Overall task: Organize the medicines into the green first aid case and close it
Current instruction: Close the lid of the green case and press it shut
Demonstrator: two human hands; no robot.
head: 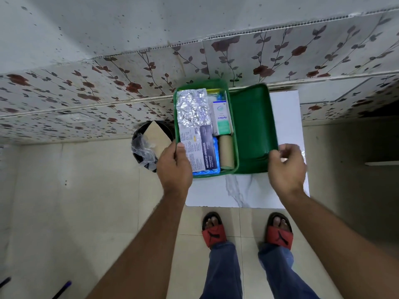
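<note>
The green first aid case lies open on a small white marble-look table. Its left half holds a silver foil strip, a medicated dressings box, a white and green carton, a tan roll and a blue blister pack. The lid lies flat to the right, empty. My left hand grips the case's near left corner, thumb on the dressings box. My right hand holds the lid's near right edge.
A black bin with cardboard and clear plastic stands left of the table against the floral tiled wall. My feet in red sandals stand just in front of the table on beige floor tiles.
</note>
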